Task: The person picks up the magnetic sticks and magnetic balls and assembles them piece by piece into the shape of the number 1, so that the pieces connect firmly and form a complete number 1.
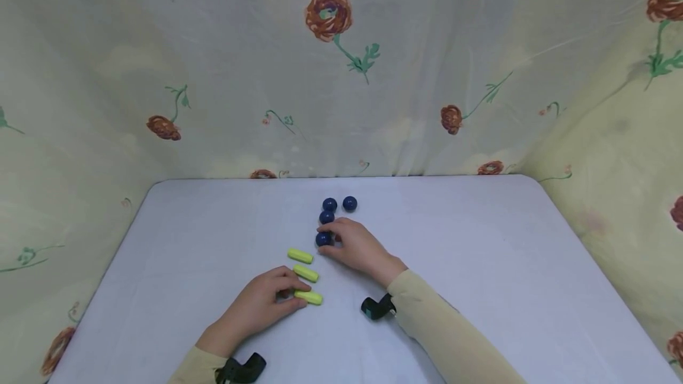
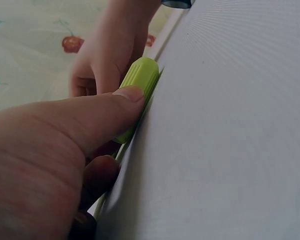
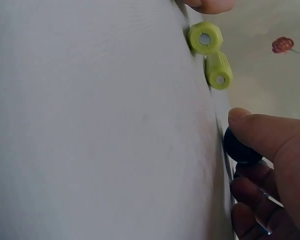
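My left hand (image 1: 265, 299) pinches the nearest of three yellow-green ribbed sticks (image 1: 309, 297) between thumb and fingers, low on the white table. In the left wrist view the thumb lies across that stick (image 2: 142, 75). The other two sticks, a middle one (image 1: 306, 273) and a far one (image 1: 300, 255), lie just beyond it. My right hand (image 1: 358, 246) pinches a dark blue ball (image 1: 323, 239) on the tabletop. Right behind it sit a second ball (image 1: 327, 217) and a third ball (image 1: 329, 204), with another ball (image 1: 350, 204) to their right. Metal discs show in the stick ends (image 3: 205, 38).
A white table (image 1: 480, 242) with rounded far corners spreads around both hands. Flower-patterned cloth (image 1: 395, 105) hangs behind it and along both sides. Each wrist wears a black camera, the left camera (image 1: 248, 368) and the right camera (image 1: 376, 307).
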`<state>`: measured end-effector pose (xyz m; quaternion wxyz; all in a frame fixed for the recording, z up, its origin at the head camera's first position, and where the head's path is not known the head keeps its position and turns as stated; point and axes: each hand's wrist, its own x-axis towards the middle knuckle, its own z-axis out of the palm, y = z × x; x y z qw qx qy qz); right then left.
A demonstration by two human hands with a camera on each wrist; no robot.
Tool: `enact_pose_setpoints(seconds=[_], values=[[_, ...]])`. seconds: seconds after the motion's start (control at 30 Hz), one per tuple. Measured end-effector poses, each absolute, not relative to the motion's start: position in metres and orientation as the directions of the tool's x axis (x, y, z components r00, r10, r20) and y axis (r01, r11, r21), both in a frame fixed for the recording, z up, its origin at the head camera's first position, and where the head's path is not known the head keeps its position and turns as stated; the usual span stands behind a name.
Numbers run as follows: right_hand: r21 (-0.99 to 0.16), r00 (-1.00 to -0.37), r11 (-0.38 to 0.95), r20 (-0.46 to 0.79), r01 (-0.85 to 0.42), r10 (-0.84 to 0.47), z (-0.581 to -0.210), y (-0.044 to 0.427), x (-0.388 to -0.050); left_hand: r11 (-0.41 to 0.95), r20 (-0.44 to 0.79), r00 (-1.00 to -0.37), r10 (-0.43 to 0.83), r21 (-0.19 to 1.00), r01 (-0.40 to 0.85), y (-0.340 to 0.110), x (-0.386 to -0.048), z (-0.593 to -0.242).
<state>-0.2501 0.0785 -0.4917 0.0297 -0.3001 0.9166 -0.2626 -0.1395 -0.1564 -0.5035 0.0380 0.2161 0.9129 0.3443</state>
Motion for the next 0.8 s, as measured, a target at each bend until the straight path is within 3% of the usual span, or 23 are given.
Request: enact_pose_setpoints(seconds=[0.5,0.8], values=[[-0.573,-0.894,0.716,0.070,-0.399,-0.442,-0.492,0.128,-0.237,0.693,0.048,-0.913,0.405,0.635,0.341,-0.155,-0.139,-0.507],[-0.596,-0.901,0.705,0.077,-0.385,-0.427,-0.497,0.155,-0.228,0.688,0.065,-0.912,0.404,0.636,0.350,-0.155,-0.138,-0.507]])
